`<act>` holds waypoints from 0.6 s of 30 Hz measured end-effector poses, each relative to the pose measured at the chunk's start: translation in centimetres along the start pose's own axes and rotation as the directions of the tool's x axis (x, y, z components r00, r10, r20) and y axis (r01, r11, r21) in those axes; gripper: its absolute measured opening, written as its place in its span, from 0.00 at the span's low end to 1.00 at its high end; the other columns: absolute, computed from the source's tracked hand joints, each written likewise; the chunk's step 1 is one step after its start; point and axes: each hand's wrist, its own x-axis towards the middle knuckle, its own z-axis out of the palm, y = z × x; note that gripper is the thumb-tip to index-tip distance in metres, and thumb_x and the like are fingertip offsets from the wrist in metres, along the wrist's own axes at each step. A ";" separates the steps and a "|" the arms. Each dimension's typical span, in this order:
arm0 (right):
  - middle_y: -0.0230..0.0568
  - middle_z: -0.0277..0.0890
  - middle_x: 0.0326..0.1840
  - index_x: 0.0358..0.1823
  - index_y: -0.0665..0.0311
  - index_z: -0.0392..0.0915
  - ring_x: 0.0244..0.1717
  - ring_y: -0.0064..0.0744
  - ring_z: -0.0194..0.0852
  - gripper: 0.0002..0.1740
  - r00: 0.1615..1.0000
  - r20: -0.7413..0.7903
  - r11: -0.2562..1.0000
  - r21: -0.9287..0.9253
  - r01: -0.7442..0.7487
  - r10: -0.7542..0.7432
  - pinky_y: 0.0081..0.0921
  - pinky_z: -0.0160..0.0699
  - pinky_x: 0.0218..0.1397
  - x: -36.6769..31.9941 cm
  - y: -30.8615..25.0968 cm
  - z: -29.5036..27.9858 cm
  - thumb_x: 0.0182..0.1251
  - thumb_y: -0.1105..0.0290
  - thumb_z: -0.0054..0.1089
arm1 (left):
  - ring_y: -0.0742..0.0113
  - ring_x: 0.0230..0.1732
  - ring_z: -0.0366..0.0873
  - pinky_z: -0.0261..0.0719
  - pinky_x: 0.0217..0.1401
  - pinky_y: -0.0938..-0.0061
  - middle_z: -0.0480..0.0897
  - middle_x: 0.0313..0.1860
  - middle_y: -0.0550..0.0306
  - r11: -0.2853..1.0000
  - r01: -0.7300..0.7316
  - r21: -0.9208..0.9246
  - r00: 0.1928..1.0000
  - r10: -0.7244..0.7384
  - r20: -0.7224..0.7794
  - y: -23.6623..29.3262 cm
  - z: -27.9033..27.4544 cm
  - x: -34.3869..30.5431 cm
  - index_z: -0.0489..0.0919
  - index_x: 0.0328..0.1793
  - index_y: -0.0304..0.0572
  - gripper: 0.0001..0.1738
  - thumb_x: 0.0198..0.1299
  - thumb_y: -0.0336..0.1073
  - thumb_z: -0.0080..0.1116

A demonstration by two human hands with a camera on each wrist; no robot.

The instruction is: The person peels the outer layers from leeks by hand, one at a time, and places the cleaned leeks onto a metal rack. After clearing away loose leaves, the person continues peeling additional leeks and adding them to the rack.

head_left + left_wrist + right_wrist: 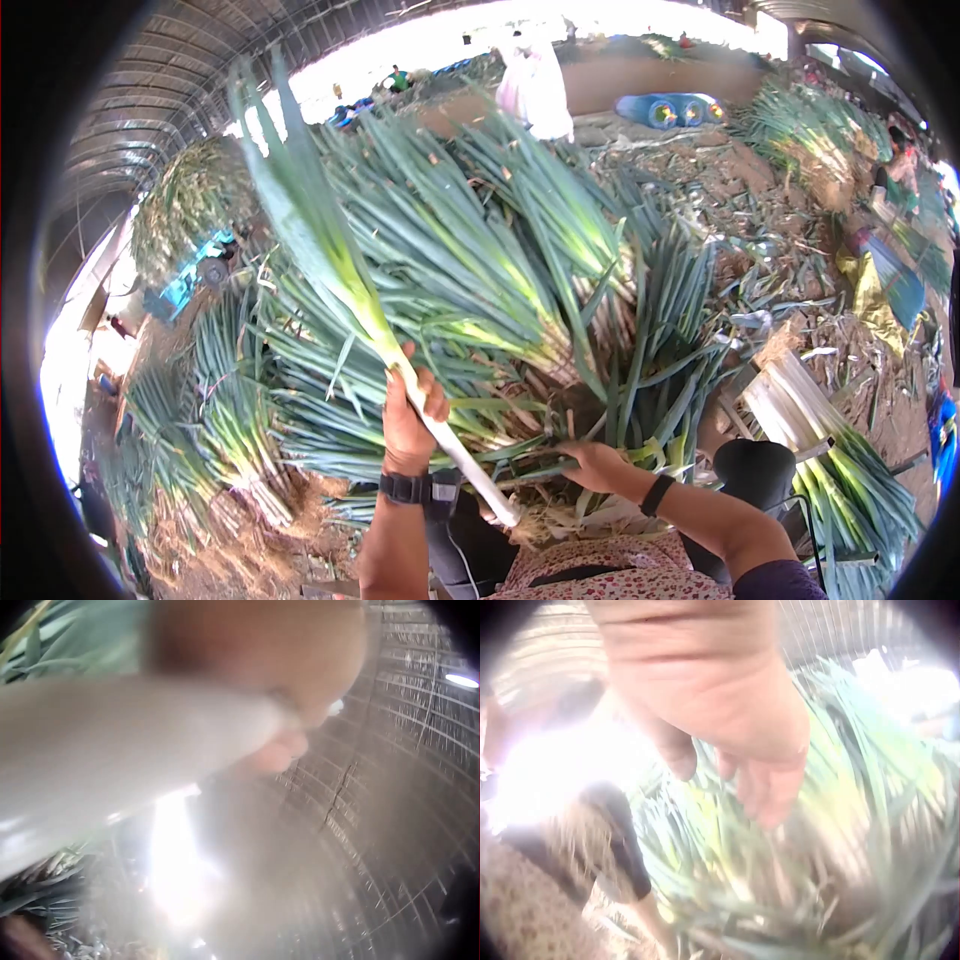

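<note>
My left hand [412,415] grips one long leek [450,440] round its white stalk; its green leaves fan out to the upper left and its roots hang over my lap. In the left wrist view the pale stalk [127,750] lies across my blurred left hand [262,660]. My right hand [600,468] is lowered beside the heap of leeks [480,270], right of the held stalk. The right wrist view shows my right hand [720,712] with fingers loosely bent and nothing between them, leaves [855,765] behind.
Trimmed white-stalked leeks [800,410] lie at the right. More rooted bundles [250,450] stand at the lower left. Leaf scraps [770,250] cover the ground to the right, with a yellow sack [872,300] there. A blue vehicle [190,275] is at the left.
</note>
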 end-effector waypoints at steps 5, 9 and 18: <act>0.45 0.78 0.45 0.54 0.58 0.75 0.46 0.45 0.77 0.24 0.871 -0.306 0.922 -0.175 0.345 -0.384 0.40 0.75 0.50 1.4 -9.8 -12.8 0.53 0.68 0.63 | 0.76 0.17 0.65 0.64 0.18 0.79 0.73 0.27 0.62 0.940 0.135 0.314 0.991 -0.131 -0.034 -5.5 4.4 -0.6 0.69 0.61 0.46 0.24 0.66 0.52 0.51; 0.36 0.78 0.38 0.46 0.56 0.77 0.42 0.37 0.78 0.19 0.762 -0.057 0.537 -0.743 0.399 -0.645 0.32 0.71 0.50 -1.5 -12.7 -20.4 0.50 0.66 0.63 | 0.74 0.18 0.72 0.67 0.19 0.79 0.77 0.24 0.59 0.707 0.120 0.697 0.941 -0.304 0.147 -12.8 9.0 -1.4 0.75 0.41 0.40 0.09 0.63 0.38 0.58; 0.34 0.75 0.24 0.37 0.52 0.77 0.33 0.40 0.79 0.08 0.931 -0.152 0.681 -0.645 -0.348 0.331 0.39 0.75 0.40 -17.5 0.4 -28.5 0.54 0.68 0.56 | 0.49 0.48 0.75 0.70 0.52 0.57 0.78 0.47 0.50 0.055 -0.738 0.672 0.661 -0.141 0.737 -19.6 16.6 -0.2 0.75 0.56 0.44 0.30 0.42 0.29 0.69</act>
